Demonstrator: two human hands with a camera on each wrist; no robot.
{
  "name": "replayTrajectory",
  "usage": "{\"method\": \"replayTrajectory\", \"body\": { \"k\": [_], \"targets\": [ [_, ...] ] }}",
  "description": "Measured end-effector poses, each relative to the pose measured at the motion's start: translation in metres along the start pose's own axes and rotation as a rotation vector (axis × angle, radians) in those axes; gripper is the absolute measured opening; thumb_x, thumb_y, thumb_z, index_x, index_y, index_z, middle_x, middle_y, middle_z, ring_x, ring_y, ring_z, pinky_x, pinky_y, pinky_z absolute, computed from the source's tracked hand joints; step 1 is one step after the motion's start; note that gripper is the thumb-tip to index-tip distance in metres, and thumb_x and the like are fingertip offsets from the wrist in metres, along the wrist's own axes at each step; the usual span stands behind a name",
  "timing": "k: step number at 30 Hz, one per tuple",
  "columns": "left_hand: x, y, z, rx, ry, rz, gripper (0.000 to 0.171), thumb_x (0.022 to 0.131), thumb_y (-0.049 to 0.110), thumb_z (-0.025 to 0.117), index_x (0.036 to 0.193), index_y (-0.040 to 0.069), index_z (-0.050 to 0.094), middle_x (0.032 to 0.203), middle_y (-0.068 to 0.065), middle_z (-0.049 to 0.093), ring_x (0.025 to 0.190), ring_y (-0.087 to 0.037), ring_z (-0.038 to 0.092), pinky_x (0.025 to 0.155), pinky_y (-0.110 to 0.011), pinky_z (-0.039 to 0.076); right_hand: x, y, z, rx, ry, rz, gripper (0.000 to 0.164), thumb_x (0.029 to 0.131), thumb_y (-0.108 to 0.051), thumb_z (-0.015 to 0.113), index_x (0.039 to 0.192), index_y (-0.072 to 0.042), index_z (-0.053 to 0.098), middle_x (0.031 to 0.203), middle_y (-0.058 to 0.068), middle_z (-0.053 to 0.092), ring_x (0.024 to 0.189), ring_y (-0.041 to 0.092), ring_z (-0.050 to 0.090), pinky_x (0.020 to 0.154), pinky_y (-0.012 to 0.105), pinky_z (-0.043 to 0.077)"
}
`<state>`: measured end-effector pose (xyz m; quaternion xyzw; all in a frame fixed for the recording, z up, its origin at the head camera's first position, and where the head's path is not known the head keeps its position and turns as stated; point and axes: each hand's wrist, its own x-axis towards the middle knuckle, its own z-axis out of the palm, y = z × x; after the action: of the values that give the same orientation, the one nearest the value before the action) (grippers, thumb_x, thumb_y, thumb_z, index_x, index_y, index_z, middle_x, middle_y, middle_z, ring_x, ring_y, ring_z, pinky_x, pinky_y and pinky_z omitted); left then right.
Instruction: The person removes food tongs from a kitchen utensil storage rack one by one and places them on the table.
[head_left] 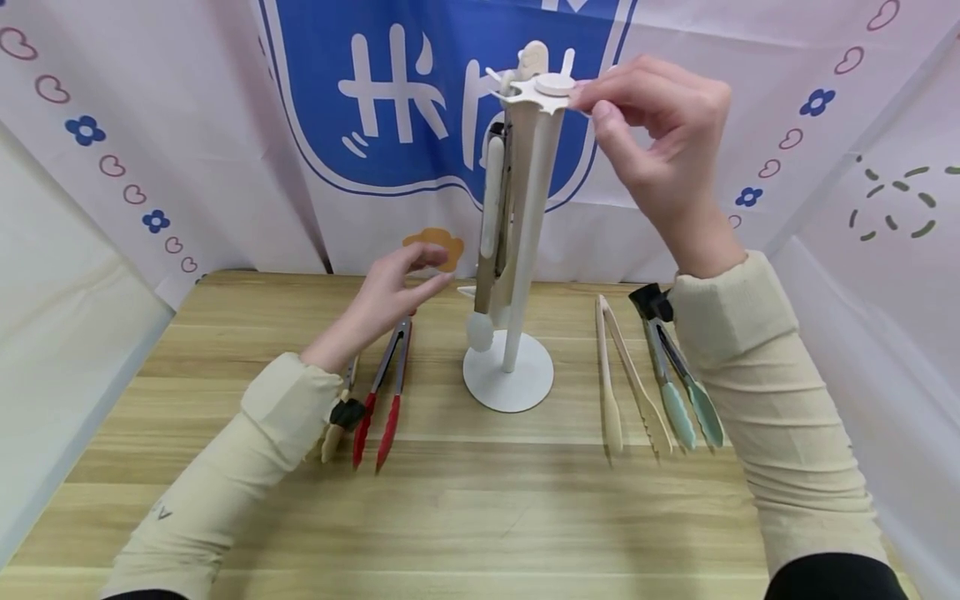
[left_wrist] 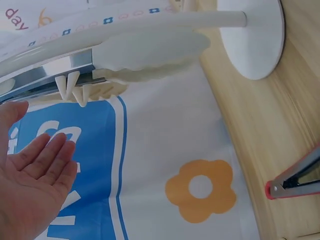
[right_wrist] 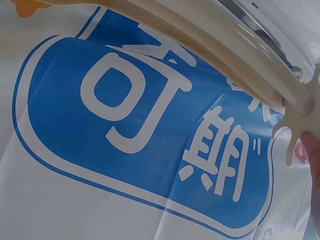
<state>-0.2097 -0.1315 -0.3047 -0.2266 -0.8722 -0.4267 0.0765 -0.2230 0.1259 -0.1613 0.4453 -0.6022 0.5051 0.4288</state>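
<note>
A white utensil stand (head_left: 517, 367) with a round base and a notched top plate stands on the table. Tongs with white tips (head_left: 492, 200) hang from its left side, and beige tongs (head_left: 534, 60) hang behind the post. My right hand (head_left: 667, 117) pinches the right edge of the top plate; in the right wrist view one fingertip lies against the notched plate (right_wrist: 307, 112). Left of the hanging tongs, my left hand (head_left: 390, 287) is held apart from them with its fingers extended. Seen from the left wrist, that hand (left_wrist: 40, 175) has its palm turned up and holds nothing.
Red-tipped tongs (head_left: 390, 392) and beige-tipped tongs (head_left: 330, 442), partly covered by the left wrist, lie on the left of the wooden table (head_left: 480, 517). Beige tongs (head_left: 611, 392) and mint-tipped tongs (head_left: 678, 408) lie on the right. A printed cloth (head_left: 420, 167) hangs behind.
</note>
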Motion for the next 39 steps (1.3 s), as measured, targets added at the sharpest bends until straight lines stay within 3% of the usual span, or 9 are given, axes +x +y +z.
{"method": "replayTrajectory", "body": {
  "k": [3, 9, 16, 22, 30, 33, 39],
  "targets": [
    [0.001, 0.003, 0.001, -0.005, 0.005, 0.012, 0.036, 0.087, 0.021, 0.062, 0.117, 0.003, 0.055, 0.116, -0.011, 0.059, 0.107, -0.022, 0.054, 0.091, -0.037, 0.044, -0.001, 0.001, 0.0, 0.038, 0.006, 0.027, 0.019, 0.074, 0.003, 0.049, 0.069, 0.014, 0.064, 0.071, 0.008, 0.066, 0.062, 0.012, 0.057, 0.053, 0.013, 0.043],
    [0.004, 0.008, 0.002, -0.039, 0.019, 0.047, 0.036, 0.087, 0.019, 0.061, 0.116, -0.001, 0.055, 0.115, -0.014, 0.059, 0.107, -0.024, 0.054, 0.094, -0.038, 0.042, 0.0, 0.002, 0.0, 0.063, 0.022, 0.05, 0.019, 0.073, 0.005, 0.047, 0.068, 0.017, 0.062, 0.071, 0.008, 0.066, 0.069, 0.014, 0.061, 0.057, 0.015, 0.048],
    [0.01, 0.013, 0.005, -0.105, 0.043, 0.073, 0.033, 0.086, 0.016, 0.062, 0.114, -0.001, 0.056, 0.111, -0.013, 0.059, 0.105, -0.023, 0.054, 0.095, -0.033, 0.041, 0.001, 0.004, 0.001, 0.038, 0.033, 0.028, 0.024, 0.073, 0.004, 0.041, 0.067, 0.015, 0.061, 0.071, 0.008, 0.066, 0.06, 0.011, 0.052, 0.051, 0.013, 0.031],
    [0.012, 0.02, 0.008, -0.132, 0.051, 0.055, 0.039, 0.087, 0.016, 0.062, 0.12, -0.002, 0.052, 0.118, -0.013, 0.056, 0.11, -0.02, 0.051, 0.097, -0.029, 0.039, 0.002, 0.004, 0.001, 0.009, 0.028, 0.045, 0.026, 0.074, 0.003, 0.039, 0.067, 0.014, 0.061, 0.071, 0.002, 0.065, 0.066, 0.009, 0.056, 0.062, 0.017, 0.043],
    [0.013, 0.026, 0.013, -0.201, 0.092, 0.102, 0.041, 0.086, 0.013, 0.062, 0.123, -0.001, 0.05, 0.12, -0.013, 0.054, 0.111, -0.02, 0.05, 0.098, -0.03, 0.039, 0.001, -0.002, 0.002, 0.084, 0.059, 0.192, 0.029, 0.077, 0.006, 0.035, 0.07, 0.012, 0.063, 0.074, -0.002, 0.064, 0.073, 0.015, 0.059, 0.074, 0.023, 0.051],
    [0.014, 0.03, 0.013, -0.233, 0.105, 0.111, 0.043, 0.086, 0.013, 0.063, 0.124, 0.0, 0.048, 0.12, -0.013, 0.054, 0.11, -0.02, 0.05, 0.098, -0.03, 0.039, 0.0, -0.005, 0.0, 0.062, 0.042, 0.196, 0.029, 0.078, 0.007, 0.034, 0.073, 0.013, 0.063, 0.076, -0.003, 0.064, 0.077, 0.015, 0.06, 0.077, 0.024, 0.05],
    [0.015, 0.034, 0.012, -0.259, 0.11, 0.119, 0.045, 0.085, 0.011, 0.063, 0.125, -0.002, 0.046, 0.121, -0.015, 0.051, 0.111, -0.021, 0.049, 0.098, -0.031, 0.039, -0.003, -0.005, -0.002, 0.006, -0.005, 0.123, 0.025, 0.08, 0.007, 0.037, 0.077, 0.016, 0.061, 0.079, 0.001, 0.065, 0.086, 0.018, 0.063, 0.084, 0.034, 0.049]
  ]
}}
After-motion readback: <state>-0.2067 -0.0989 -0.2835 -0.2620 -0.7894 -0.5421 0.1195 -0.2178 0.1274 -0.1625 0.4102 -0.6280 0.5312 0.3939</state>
